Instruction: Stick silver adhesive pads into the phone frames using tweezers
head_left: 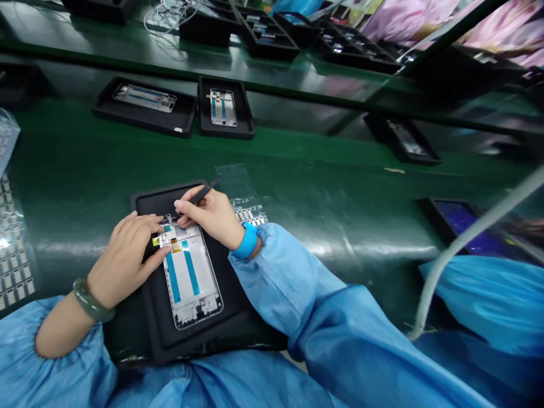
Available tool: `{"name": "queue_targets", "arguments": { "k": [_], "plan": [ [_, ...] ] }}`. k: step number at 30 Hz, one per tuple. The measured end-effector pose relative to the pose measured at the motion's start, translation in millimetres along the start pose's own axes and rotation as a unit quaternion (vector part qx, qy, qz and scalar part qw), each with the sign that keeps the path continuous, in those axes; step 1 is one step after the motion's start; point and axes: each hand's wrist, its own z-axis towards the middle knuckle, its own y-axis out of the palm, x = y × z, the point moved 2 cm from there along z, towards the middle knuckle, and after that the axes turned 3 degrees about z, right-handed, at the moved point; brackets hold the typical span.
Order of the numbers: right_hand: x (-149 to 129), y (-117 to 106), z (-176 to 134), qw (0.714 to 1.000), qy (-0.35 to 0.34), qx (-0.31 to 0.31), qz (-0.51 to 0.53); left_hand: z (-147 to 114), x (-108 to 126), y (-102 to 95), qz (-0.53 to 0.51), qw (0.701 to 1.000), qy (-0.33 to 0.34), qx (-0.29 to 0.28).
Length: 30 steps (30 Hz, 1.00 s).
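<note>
Green table [323,192], glossy, light streaks across middle. Directly on it: large black tray [158,326] at lower centre-left; clear sheet of small parts [249,214] beside its right edge; another parts sheet [15,255] at left edge; two smaller trays [185,116] [243,105], upper left; shallow tray [431,157], upper right.

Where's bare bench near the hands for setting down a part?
Bare: green bench between the near tray and two rear trays; also right of the clear plastic sheet. Crowded: the near tray, where left hand and right hand work over the phone frame.
</note>
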Motion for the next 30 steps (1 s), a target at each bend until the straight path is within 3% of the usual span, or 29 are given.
{"name": "queue_targets", "arguments": {
  "k": [5,30],
  "plan": [
    [4.8,-1.2,-4.3,0.998,-0.006,0.012,-0.059,0.3,4.7,-1.3,-0.005,1.0,-0.005,-0.001],
    [3.0,0.4,-8.5,0.991,-0.037,0.021,-0.125,0.0,8.6,-4.2,0.007,1.0,-0.006,-0.005]
  ]
}}
